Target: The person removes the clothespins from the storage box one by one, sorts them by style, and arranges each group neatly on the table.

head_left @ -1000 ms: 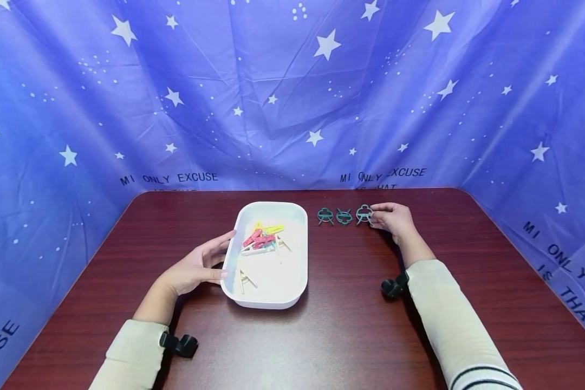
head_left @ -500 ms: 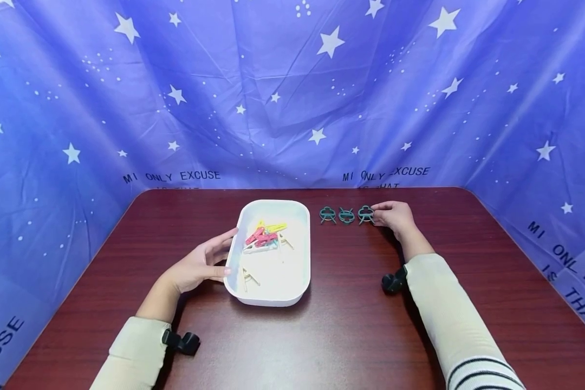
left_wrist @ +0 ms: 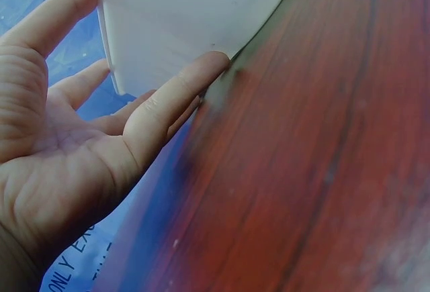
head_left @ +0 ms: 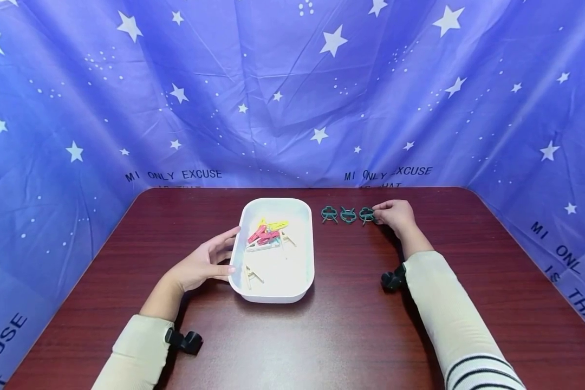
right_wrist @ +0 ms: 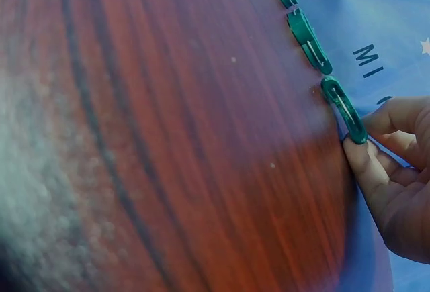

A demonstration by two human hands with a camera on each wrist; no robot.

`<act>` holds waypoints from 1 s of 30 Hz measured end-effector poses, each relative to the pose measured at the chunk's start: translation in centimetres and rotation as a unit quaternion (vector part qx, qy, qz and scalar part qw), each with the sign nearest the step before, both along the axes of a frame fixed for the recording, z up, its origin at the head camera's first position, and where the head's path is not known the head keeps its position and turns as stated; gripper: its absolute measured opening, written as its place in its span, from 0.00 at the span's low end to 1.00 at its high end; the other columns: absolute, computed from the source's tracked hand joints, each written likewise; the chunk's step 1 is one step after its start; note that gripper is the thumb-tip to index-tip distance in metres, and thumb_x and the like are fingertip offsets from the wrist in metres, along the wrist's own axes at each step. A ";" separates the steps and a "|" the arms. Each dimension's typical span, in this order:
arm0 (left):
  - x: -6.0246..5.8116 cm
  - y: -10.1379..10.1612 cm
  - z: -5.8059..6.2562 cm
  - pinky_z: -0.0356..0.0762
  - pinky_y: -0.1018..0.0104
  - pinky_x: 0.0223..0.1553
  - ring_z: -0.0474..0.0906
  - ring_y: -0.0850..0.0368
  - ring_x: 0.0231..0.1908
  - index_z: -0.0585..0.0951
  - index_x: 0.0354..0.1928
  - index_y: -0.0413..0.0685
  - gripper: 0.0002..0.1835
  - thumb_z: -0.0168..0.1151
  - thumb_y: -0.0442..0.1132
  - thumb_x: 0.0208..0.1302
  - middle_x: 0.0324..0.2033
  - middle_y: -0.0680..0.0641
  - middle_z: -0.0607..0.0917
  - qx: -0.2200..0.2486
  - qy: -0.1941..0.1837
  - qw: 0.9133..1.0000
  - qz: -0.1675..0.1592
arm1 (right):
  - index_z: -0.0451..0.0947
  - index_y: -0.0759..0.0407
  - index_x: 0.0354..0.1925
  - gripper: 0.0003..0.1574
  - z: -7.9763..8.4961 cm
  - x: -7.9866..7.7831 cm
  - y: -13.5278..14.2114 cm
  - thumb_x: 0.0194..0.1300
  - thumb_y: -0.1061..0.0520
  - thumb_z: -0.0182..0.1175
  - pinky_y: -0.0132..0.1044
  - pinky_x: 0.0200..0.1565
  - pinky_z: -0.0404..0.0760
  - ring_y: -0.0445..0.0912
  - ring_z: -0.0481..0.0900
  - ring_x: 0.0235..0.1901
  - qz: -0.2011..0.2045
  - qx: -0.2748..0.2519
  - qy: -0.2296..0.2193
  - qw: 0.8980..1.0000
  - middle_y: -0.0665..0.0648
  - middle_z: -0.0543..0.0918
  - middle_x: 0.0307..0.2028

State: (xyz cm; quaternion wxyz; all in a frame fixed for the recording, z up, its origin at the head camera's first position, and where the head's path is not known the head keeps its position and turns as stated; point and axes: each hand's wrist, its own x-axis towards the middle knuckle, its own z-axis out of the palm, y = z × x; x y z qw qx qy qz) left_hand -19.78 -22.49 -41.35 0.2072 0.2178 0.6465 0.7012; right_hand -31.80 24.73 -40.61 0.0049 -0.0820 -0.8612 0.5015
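My right hand [head_left: 395,214] pinches the rightmost green plastic clip [right_wrist: 342,107] by its end, between thumb and fingertips. That clip lies at the end of a short row, beside a middle green clip [head_left: 348,215] and a left green clip [head_left: 329,214]; the middle one faces the opposite way. On the left, my left hand [head_left: 202,265] is spread against the outer side of a white plastic tub [head_left: 273,299], with fingertips and thumb at its rim and wall. Inside the tub lie pink clothespins [head_left: 267,237], yellow clothespins [head_left: 277,225] and pale wooden-coloured clips [head_left: 251,276].
Everything stands on a dark red-brown wooden table [head_left: 341,336]. A blue star-patterned cloth [head_left: 283,135] hangs behind the far edge and along both sides. Black wrist cameras [head_left: 394,279] are strapped over the sleeves.
The rightmost green clip has turned slightly in my right fingertips. My left hand keeps its place against the tub. The whole head view has shifted a little.
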 end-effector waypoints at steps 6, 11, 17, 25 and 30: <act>0.0 0.0 0.1 0.81 0.46 0.43 0.56 0.32 0.66 0.48 0.77 0.45 0.53 0.70 0.27 0.54 0.71 0.32 0.54 -0.003 0.001 1.000 0.004 | 0.80 0.73 0.51 0.19 0.1 0.1 0.1 0.62 0.65 0.59 0.30 0.34 0.82 0.36 0.80 0.25 0.011 0.020 0.004 1.000 0.70 0.81 0.47; 0.1 0.0 0.2 0.80 0.45 0.44 0.55 0.33 0.66 0.47 0.77 0.46 0.54 0.70 0.28 0.54 0.72 0.33 0.53 -0.004 -0.003 1.000 0.004 | 0.79 0.73 0.51 0.19 0.5 0.2 0.0 0.62 0.66 0.61 0.31 0.33 0.83 0.38 0.81 0.26 0.018 0.017 0.015 1.000 0.70 0.80 0.48; 0.1 0.0 0.2 0.80 0.45 0.43 0.57 0.34 0.65 0.48 0.77 0.46 0.53 0.70 0.28 0.54 0.71 0.32 0.55 -0.007 -0.001 1.000 0.009 | 0.80 0.73 0.51 0.19 1.6 0.4 -0.4 0.61 0.65 0.62 0.38 0.37 0.84 0.47 0.85 0.30 0.039 0.025 0.050 0.998 0.71 0.81 0.48; 0.1 -0.1 0.0 0.80 0.43 0.42 0.61 0.34 0.63 0.48 0.77 0.44 0.52 0.69 0.27 0.55 0.70 0.31 0.55 0.001 0.000 1.000 0.001 | 0.79 0.71 0.52 0.20 3.8 1.0 -2.0 0.63 0.63 0.63 0.49 0.46 0.82 0.59 0.84 0.40 0.081 0.017 0.072 0.994 0.69 0.78 0.53; 0.1 -0.1 -0.1 0.81 0.46 0.44 0.62 0.36 0.63 0.49 0.77 0.43 0.52 0.70 0.28 0.55 0.70 0.30 0.55 0.000 0.008 1.000 -0.006 | 0.80 0.70 0.51 0.19 5.5 1.6 -3.5 0.62 0.64 0.64 0.45 0.45 0.83 0.51 0.85 0.39 0.110 -0.012 0.085 0.990 0.68 0.81 0.50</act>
